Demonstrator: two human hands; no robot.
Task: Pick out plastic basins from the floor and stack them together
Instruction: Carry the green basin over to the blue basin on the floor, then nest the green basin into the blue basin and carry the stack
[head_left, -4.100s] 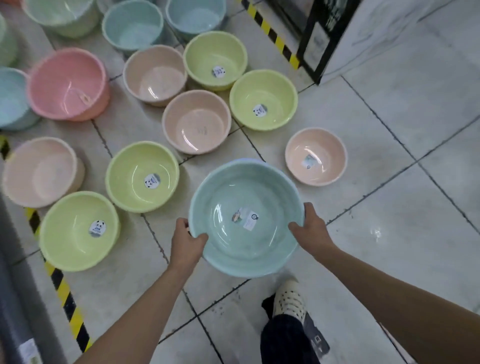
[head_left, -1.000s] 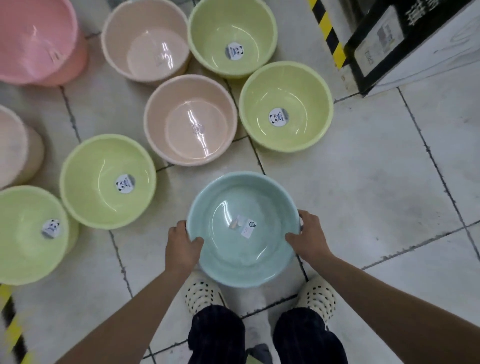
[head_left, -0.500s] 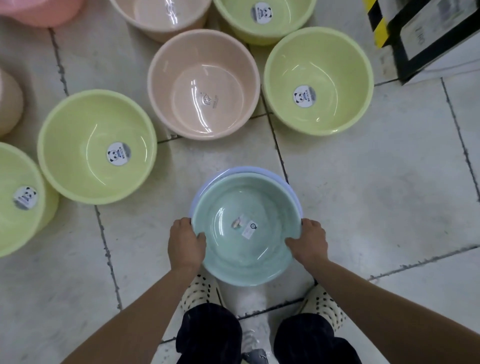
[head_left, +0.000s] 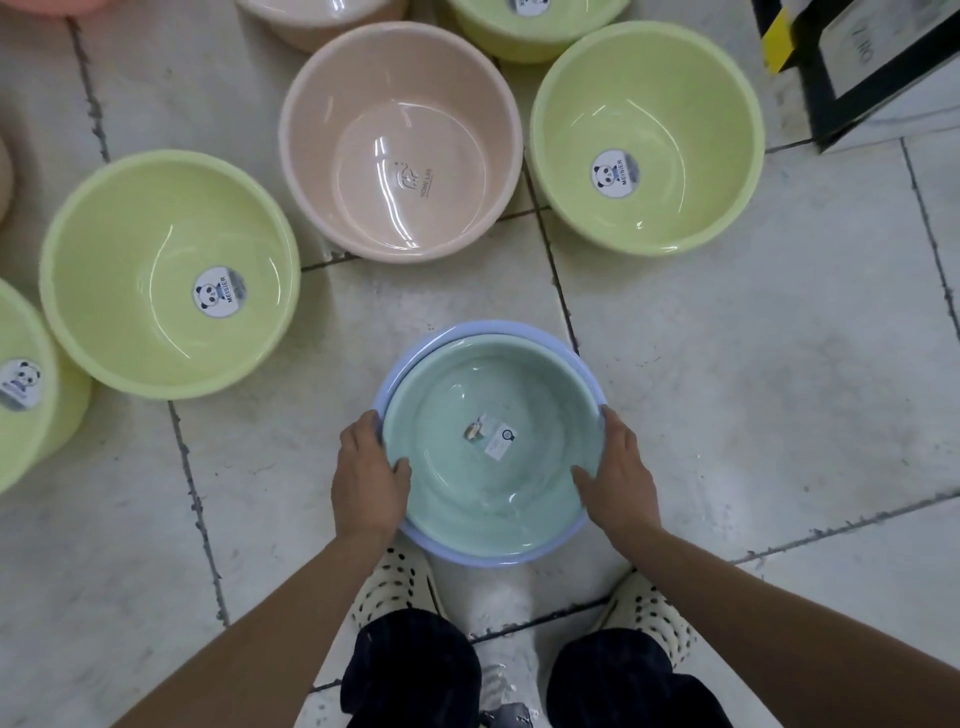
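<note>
Item: teal basin (head_left: 493, 447), round, glossy plastic, sticker label at its centre. Location: lying low in the middle of the view, just ahead of the person's feet, nesting inside a lavender basin (head_left: 387, 374) whose rim is showing as a crescent from 9 to 12 o'clock and again along 6 o'clock.

Hands: left hand (head_left: 366, 478) is clamping the rim at 9 o'clock, thumb hooking inside; right hand (head_left: 618, 467) is doing the same at 3 o'clock.

Handling, judged: thin-walled, light, fairly stiff, smooth enough to be slipping under a loose grasp (the shine suggests as much). The rolled rim, taken at opposite sides, is looking like the safest hold.

Loose stock on the tiled floor (head_left: 727, 364): green basin (head_left: 171, 275) at 10 o'clock, beige basin (head_left: 400, 140) at 12 o'clock, second green basin (head_left: 647, 137) at 1 o'clock, others cropped at the edges.
</note>
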